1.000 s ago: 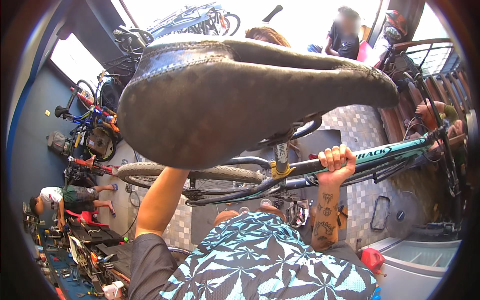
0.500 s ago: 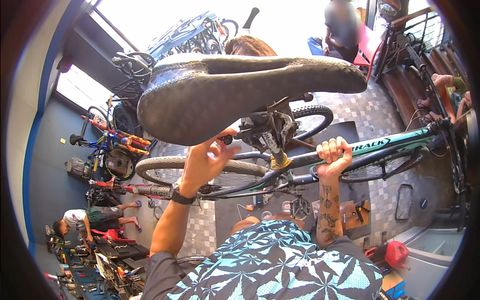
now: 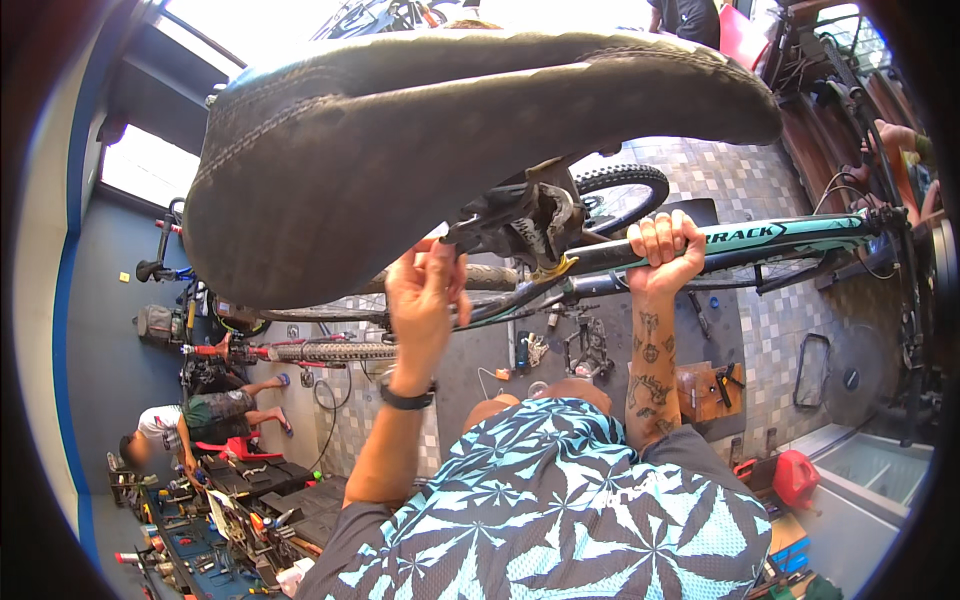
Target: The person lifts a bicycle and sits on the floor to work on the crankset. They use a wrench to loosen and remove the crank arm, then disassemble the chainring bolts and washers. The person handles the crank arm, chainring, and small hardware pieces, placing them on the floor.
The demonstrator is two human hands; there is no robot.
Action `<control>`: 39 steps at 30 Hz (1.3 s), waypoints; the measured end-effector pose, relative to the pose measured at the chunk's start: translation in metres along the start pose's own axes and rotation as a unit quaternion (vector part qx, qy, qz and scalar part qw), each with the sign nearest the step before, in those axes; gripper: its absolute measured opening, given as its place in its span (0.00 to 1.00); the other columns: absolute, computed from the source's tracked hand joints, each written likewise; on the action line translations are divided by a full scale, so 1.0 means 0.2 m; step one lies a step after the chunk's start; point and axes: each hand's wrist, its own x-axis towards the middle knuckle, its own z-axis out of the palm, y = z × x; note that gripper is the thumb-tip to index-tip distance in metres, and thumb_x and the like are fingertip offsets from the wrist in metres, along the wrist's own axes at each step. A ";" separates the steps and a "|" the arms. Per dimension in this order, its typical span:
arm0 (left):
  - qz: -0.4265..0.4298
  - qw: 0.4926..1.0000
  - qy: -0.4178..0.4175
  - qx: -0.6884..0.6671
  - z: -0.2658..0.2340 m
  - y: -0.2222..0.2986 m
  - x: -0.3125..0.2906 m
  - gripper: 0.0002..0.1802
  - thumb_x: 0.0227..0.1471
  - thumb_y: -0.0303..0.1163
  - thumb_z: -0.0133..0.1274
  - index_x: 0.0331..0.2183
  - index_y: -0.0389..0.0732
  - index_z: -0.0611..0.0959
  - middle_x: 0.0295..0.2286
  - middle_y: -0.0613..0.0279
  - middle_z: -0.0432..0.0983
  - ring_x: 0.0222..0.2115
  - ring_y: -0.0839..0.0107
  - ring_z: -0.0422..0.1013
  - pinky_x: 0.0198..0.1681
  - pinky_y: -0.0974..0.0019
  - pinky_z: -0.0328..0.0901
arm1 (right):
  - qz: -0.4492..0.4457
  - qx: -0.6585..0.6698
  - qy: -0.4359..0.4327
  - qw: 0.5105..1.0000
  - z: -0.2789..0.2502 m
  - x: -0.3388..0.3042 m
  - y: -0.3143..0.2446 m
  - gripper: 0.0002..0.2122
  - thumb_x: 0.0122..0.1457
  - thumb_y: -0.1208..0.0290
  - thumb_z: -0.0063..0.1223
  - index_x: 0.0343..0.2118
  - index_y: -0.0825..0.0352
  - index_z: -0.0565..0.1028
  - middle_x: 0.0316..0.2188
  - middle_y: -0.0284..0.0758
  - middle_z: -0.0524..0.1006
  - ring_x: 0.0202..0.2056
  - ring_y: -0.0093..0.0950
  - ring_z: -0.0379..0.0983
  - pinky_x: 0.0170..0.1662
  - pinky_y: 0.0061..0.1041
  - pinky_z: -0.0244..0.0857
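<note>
In the head view, the left hand (image 3: 425,300) has come up since 1 second ago, when its arm reached out of sight behind the saddle (image 3: 430,150), and now its fingers pinch at the clamp (image 3: 525,220) under that saddle, so the work has moved to the seat fitting. The right hand (image 3: 662,250) stays wrapped tight around the teal bike frame (image 3: 800,235), just beside the clamp, steadying the bike; the rear tyre (image 3: 620,185) shows behind.
</note>
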 end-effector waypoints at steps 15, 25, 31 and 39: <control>-0.030 0.998 -0.041 0.025 -0.08 0.07 0.30 0.12 0.63 0.31 0.57 0.47 0.39 0.80 0.29 0.67 0.79 0.26 0.78 0.71 0.28 0.74 0.67 | 0.029 -0.006 -0.037 0.999 0.04 0.01 -0.04 0.18 0.66 0.64 0.46 0.18 0.55 0.58 0.11 0.21 0.54 0.12 0.16 0.48 0.20 0.21 0.50; -0.166 0.983 -0.049 -0.058 -0.06 0.36 0.06 0.14 0.62 0.30 0.57 0.48 0.37 0.78 0.34 0.51 0.82 0.20 0.82 0.67 0.17 0.80 0.60 | 0.045 -0.010 0.006 0.999 0.05 0.01 -0.05 0.18 0.63 0.64 0.47 0.17 0.54 0.57 0.10 0.22 0.53 0.11 0.17 0.45 0.20 0.22 0.50; -0.033 0.998 0.048 -0.015 -0.08 0.31 0.26 0.17 0.60 0.28 0.58 0.49 0.30 0.78 0.31 0.57 0.80 0.20 0.83 0.66 0.16 0.78 0.59 | 0.048 -0.003 0.010 0.999 0.03 0.00 -0.05 0.17 0.62 0.65 0.46 0.17 0.54 0.57 0.10 0.22 0.53 0.12 0.17 0.48 0.21 0.23 0.50; -0.115 0.981 -0.049 0.148 0.02 0.48 0.06 0.14 0.57 0.33 0.63 0.43 0.36 0.81 0.28 0.54 0.80 0.21 0.70 0.73 0.18 0.71 0.64 | 0.043 0.005 0.040 0.998 0.04 -0.03 -0.04 0.17 0.62 0.65 0.46 0.17 0.54 0.56 0.10 0.22 0.52 0.12 0.17 0.46 0.20 0.22 0.50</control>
